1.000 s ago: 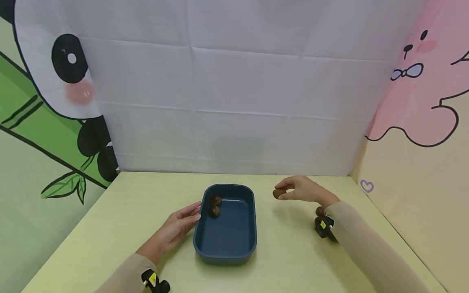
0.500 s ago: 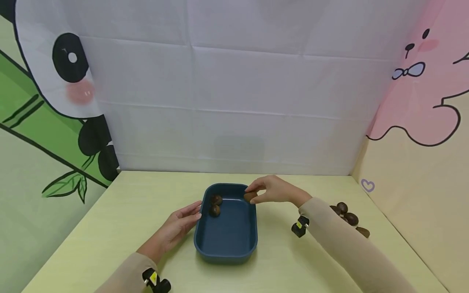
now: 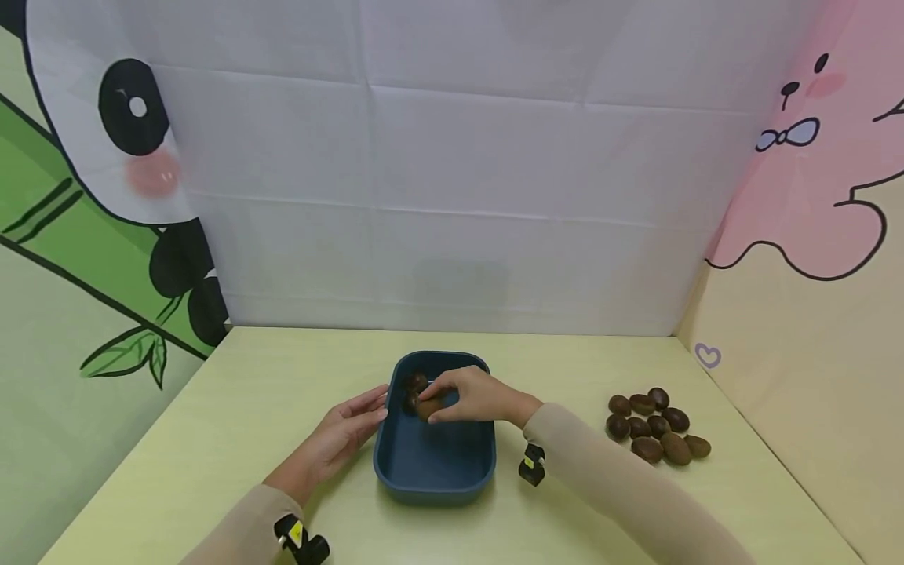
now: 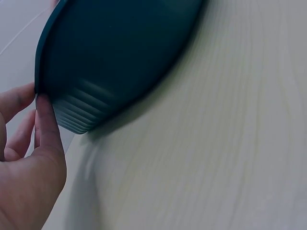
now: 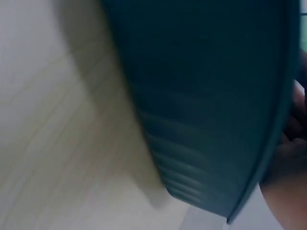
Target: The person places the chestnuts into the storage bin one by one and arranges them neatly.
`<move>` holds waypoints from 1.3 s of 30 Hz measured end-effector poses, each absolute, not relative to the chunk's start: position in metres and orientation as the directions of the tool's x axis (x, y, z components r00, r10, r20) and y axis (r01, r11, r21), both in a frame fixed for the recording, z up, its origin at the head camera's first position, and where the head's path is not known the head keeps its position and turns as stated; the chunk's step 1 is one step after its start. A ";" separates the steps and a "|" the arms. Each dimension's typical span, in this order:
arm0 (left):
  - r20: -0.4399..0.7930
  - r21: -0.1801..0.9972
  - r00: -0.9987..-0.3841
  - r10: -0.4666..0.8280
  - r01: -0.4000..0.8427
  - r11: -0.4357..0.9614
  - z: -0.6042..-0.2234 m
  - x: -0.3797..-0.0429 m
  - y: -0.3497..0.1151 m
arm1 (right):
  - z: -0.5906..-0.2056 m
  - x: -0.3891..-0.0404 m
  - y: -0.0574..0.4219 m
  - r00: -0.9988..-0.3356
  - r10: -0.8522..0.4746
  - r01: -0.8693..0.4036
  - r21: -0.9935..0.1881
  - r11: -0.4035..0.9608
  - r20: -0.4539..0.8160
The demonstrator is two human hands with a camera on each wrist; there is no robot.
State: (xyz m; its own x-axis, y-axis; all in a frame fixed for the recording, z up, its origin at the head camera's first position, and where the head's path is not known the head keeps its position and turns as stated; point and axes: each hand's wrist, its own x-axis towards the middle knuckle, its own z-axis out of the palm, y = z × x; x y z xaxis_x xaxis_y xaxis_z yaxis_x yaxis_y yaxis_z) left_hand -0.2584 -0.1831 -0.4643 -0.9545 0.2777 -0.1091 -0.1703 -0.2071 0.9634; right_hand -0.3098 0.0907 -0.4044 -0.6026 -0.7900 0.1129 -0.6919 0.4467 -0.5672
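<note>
A deep blue rectangular bin (image 3: 435,496) stands on the pale table. My left hand (image 3: 337,443) touches its left side, with fairly straight fingers; in the left wrist view the fingertips (image 4: 46,108) lie against the outer wall just under the rim. Inside the bin, my right hand (image 3: 476,396) pinches a brown oval nut (image 3: 428,408) between thumb and fingers. Right beside it, near the bin's left wall, are two darker nuts (image 3: 417,382), partly covered by the fingers. In the right wrist view the bin's wall (image 5: 201,110) hides most of the right hand.
Several more brown oval nuts (image 3: 658,426) lie in a loose cluster on the table's right side. A white cloth (image 3: 459,196) hangs behind the table (image 3: 565,518), between painted walls on the left and right.
My right hand has carried the nut leftward from over the table, across the bin's right rim and down into the bin. The cluster on the right has come into sight. The left hand stays put.
</note>
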 end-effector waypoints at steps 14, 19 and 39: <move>-0.097 0.964 -0.951 0.295 -0.164 -0.209 -0.465 -0.257 -0.183 | -0.423 -0.317 0.060 -0.557 -0.828 -0.723 -0.528 0.445 0.065; -0.097 0.966 -0.948 0.304 -0.164 -0.202 -0.467 -0.257 -0.184 | -0.429 -0.320 0.055 -0.577 -0.816 -0.711 -0.516 0.479 0.039; -0.092 0.965 -0.949 0.302 -0.159 -0.206 -0.465 -0.258 -0.184 | -0.431 -0.318 0.051 -0.620 -0.781 -0.696 -0.517 0.498 0.082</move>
State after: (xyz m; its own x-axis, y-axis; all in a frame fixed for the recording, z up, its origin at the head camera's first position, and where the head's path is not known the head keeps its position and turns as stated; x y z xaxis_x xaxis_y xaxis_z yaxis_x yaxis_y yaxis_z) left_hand -0.2579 -0.1841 -0.4649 -0.9488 0.3023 -0.0918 -0.1591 -0.2063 0.9655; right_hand -0.3176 0.0506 -0.4310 -0.6196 -0.7806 0.0816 -0.6958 0.4982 -0.5174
